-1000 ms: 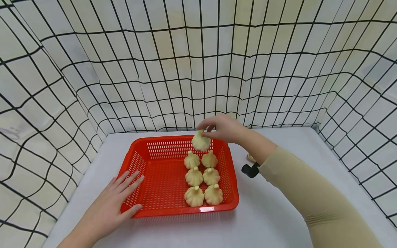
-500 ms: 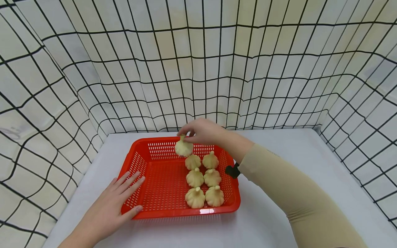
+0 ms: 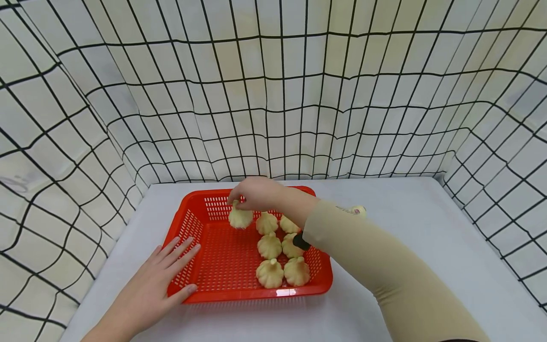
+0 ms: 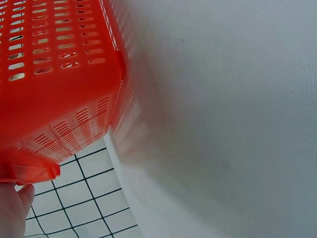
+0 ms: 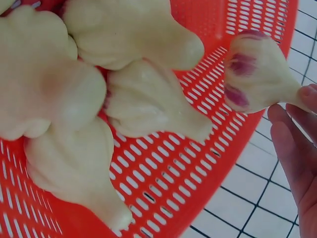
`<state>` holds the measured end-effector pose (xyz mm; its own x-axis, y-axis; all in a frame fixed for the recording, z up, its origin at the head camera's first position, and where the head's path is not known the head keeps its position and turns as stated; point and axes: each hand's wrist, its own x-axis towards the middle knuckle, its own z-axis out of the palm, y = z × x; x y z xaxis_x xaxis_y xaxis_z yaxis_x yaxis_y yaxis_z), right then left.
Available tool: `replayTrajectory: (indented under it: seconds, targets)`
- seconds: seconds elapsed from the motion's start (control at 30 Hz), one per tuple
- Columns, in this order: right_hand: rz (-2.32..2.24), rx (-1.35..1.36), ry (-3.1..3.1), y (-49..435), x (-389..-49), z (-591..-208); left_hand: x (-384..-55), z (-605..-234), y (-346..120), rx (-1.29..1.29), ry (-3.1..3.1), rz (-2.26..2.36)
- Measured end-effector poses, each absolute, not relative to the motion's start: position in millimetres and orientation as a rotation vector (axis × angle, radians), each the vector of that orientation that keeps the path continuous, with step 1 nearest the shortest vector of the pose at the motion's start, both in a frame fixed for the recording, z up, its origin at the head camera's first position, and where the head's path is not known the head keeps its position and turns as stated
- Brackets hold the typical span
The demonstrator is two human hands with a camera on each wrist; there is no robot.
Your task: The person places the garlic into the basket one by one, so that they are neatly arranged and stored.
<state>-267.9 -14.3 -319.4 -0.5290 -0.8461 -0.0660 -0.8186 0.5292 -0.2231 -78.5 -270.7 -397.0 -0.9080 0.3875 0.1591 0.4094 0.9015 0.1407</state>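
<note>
By its stem, my right hand (image 3: 256,194) pinches a pale garlic bulb (image 3: 240,217) above the back of the red basket (image 3: 222,295). Purple patches mark the base of this held garlic bulb (image 5: 252,74) in the right wrist view. Several more garlic bulbs (image 3: 269,245) stand in rows in the basket's right half, stems up; my right forearm partly covers some. Over the basket's left rim rests my left hand (image 3: 160,275), fingers straight and spread, thumb at the front corner. Only a small part of the left hand (image 4: 12,208) shows in the left wrist view.
A white-covered table (image 3: 367,294) lies under the basket. Black netting (image 3: 299,109) over white cloth surrounds the table at the back and sides. Right of the basket, another pale object (image 3: 358,210) shows partly behind my right sleeve.
My right hand has carried the garlic bulb leftward and lower, from the basket's back right toward its back middle. My left hand stays on the left rim.
</note>
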Motion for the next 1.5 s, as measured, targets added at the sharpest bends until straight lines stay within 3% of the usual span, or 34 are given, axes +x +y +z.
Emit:
replayTrajectory:
  seconds: [0.8, 1.5]
  targets:
    - [-0.025, -1.340, 2.564, -20, -267, -346, -78, -397, -270, -0.628, -2.930, -0.246]
    - [-0.055, -1.290, 2.566, -16, -272, -346, -79, -400, -273, -0.638, -2.910, -0.239]
